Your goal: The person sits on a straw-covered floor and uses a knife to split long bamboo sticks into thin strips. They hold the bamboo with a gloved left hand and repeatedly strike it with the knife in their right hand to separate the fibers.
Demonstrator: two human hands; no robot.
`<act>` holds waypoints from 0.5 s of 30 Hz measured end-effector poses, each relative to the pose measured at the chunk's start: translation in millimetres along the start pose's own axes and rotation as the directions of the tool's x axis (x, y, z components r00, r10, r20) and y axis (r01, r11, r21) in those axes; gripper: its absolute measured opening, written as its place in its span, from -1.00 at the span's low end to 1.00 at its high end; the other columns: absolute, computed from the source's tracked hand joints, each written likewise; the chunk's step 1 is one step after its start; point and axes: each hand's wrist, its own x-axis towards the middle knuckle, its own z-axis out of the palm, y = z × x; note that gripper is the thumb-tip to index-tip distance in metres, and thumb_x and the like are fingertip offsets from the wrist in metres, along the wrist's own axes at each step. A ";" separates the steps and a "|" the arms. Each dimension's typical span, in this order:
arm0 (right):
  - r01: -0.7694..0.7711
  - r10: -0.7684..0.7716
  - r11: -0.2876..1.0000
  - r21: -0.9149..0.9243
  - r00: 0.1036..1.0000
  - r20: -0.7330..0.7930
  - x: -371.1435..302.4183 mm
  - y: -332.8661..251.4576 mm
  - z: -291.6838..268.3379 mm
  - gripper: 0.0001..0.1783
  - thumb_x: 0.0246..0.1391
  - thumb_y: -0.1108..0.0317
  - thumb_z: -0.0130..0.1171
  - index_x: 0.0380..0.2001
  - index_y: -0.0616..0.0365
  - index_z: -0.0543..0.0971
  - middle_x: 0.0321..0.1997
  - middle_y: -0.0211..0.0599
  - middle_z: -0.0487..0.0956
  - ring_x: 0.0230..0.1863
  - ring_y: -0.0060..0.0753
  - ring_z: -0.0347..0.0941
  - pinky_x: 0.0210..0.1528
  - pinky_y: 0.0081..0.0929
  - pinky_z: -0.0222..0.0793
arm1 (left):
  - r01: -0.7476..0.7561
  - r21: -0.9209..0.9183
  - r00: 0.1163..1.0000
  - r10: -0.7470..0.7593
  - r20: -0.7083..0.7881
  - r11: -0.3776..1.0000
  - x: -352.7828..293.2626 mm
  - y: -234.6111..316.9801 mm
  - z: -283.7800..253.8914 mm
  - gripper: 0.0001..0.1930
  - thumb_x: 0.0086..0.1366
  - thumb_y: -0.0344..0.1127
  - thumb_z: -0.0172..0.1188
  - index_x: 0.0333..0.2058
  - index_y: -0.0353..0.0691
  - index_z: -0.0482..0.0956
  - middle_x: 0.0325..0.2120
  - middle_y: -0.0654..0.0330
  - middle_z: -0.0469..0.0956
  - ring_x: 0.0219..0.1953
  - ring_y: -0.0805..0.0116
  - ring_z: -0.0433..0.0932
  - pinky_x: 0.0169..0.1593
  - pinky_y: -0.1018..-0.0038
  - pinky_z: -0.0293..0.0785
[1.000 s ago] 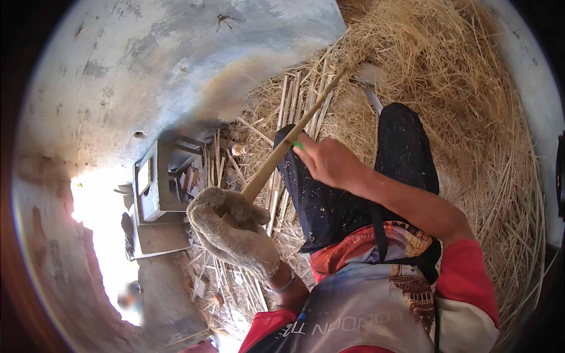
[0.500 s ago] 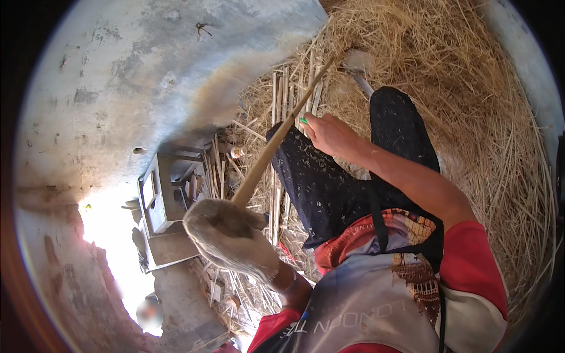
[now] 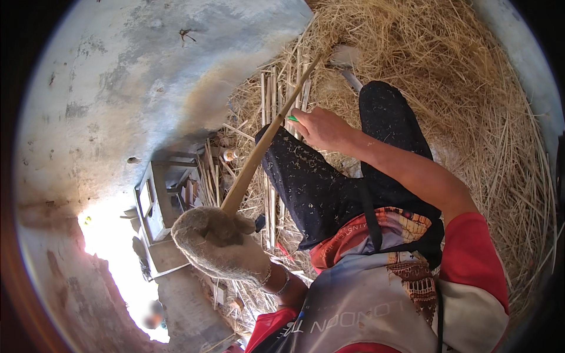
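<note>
My left hand (image 3: 226, 247) wears a pale, dirty work glove and is wrapped round the thick near end of a long wooden stick (image 3: 259, 150). The stick slants away past my left knee and thins toward its far end in the straw. My right hand (image 3: 322, 128) is bare and closed on a small tool whose green end (image 3: 292, 118) shows beside the stick, above my left knee. The rest of that tool is hidden by my fingers, so its kind cannot be made out.
Straw (image 3: 435, 53) covers the ground ahead and to the right. Long thin sticks (image 3: 271, 97) lie by my left knee. A wooden cabinet (image 3: 154, 206) stands left, near a bright opening (image 3: 112, 253) with a blurred shape. A flat grey strip (image 3: 352, 80) lies beyond my knees.
The whole scene has shifted slightly left in view. Both hands keep their hold on the stick and the green-ended tool; the right hand stays beside the stick.
</note>
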 end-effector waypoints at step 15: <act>-0.037 0.036 0.998 0.053 0.999 0.019 39.1 53.2 2.3 -0.64 0.37 0.17 -0.04 -0.11 0.28 0.54 -0.79 -0.21 0.42 -0.83 -0.34 0.27 -0.73 -0.26 0.18 | 0.265 -0.345 0.925 -0.339 -0.174 0.900 13.8 -16.8 -2.6 -0.69 0.40 -0.05 -0.05 -0.23 -0.18 0.47 -0.51 0.25 0.57 -0.62 0.55 0.53 -0.74 0.67 0.38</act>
